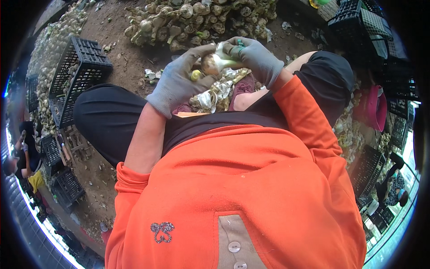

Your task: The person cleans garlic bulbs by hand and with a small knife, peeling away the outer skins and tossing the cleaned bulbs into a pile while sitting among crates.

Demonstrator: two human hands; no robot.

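Observation:
My left hand (183, 75), in a grey-white work glove, is closed around a garlic bulb (211, 64) and a short yellowish piece, perhaps a cut stem end, shows between its fingers. Gloved too, my right hand (253, 55) pinches whitish skin at the top of the same bulb, beside its pale green stem. A green band circles one of its fingers. Below the hands, papery garlic skins (211, 97) lie heaped between my shoes. Just beyond them is a large pile of garlic bulbs with stems (201, 20) on the soil.
A black plastic crate (79, 72) stands tilted at the left, by a long garlic heap (50, 57). More black crates (368, 171) and a pink bucket (378, 107) are at the right. One person (25, 151) works at far left, another (394, 188) at far right.

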